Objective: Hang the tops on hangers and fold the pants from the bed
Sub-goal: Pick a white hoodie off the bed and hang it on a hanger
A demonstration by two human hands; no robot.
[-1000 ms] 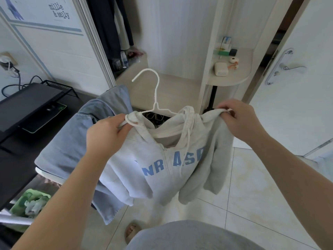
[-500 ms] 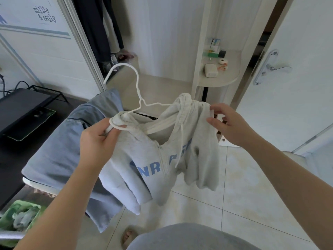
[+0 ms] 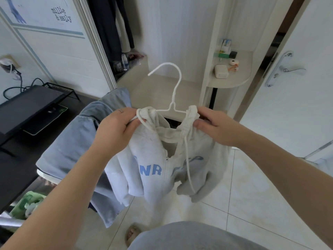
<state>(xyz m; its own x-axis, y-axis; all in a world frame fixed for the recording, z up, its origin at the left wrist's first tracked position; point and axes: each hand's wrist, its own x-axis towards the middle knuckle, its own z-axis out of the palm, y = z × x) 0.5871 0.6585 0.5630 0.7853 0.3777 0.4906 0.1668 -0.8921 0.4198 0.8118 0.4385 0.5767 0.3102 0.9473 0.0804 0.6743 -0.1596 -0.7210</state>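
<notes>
Head cam, mid-frame: left hand (image 3: 115,129) & right hand (image 3: 214,129) each pinch a shoulder of the grey hoodie (image 3: 153,159) on the white hanger (image 3: 173,91). I'd say nearly seated, not hung yet; denim (image 3: 72,141) at left prob. unfolded.

The room was a home bedroom: a white sliding-door wardrobe (image 3: 59,56) held dark hanging clothes (image 3: 108,26), beside a black desk (image 3: 16,166).
</notes>
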